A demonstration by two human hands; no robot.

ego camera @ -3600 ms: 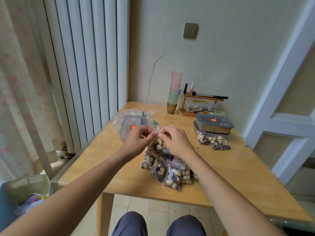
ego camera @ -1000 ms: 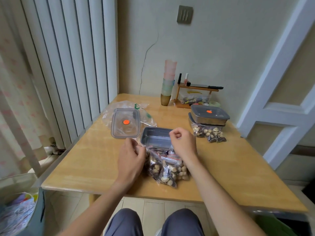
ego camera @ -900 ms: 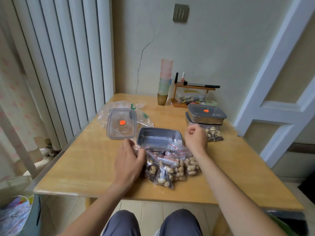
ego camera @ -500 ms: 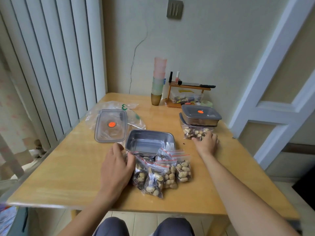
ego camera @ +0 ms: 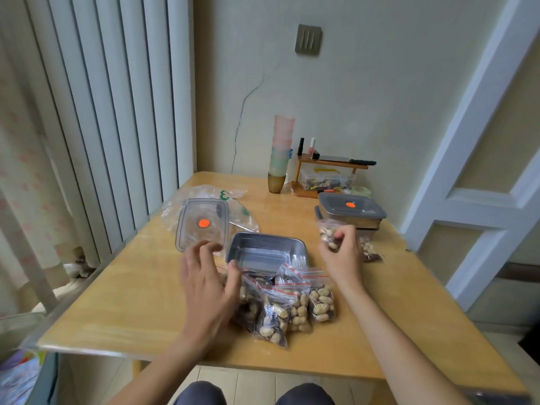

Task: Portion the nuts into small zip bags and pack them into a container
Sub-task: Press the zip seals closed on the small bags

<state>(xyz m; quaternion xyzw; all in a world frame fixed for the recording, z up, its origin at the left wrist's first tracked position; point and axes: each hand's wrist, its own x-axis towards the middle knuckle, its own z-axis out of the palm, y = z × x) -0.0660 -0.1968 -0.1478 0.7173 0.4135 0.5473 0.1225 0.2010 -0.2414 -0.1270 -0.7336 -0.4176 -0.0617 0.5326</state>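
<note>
**Steel tray open, one bag of nuts lifted and ready to go in**

Steel tray (ego camera: 267, 252) sits empty at mid-table, its near rim just behind a cluster of filled zip bags (ego camera: 292, 302). Right hand (ego camera: 342, 252) has its fingers curled round one small bag of nuts (ego camera: 328, 235), held off the table to the right of the tray, near the lidded container (ego camera: 352, 210). One more filled bag (ego camera: 369, 251) lies on the wood just right of that hand.

Left hand (ego camera: 206, 283) is spread and relaxed, holding nothing; its thumb lies at the tray's near left corner and the palm covers the left edge of the bag cluster. Whether it presses on the bags, cannot tell.

Step in hand, as judged: carry the lifted bag across and lay it in the tray.

- Lay it flat against one wall, seal strip to one side, so later bags can sit in rows.
- Hold by the body of the bag, not the seal; a tug there could pop it open.
- Steady the tray with the left thumb; light metal on smooth wood will likely slide.
- Fetch the stray bag by the lidded container next, then work through the cluster.

Further out: clear lid (ego camera: 203, 223) with orange dot resting on a crumpled plastic bag (ego camera: 233, 200); stacked cups (ego camera: 282, 153) and a small wooden rack (ego camera: 327, 176) by the wall.
</note>
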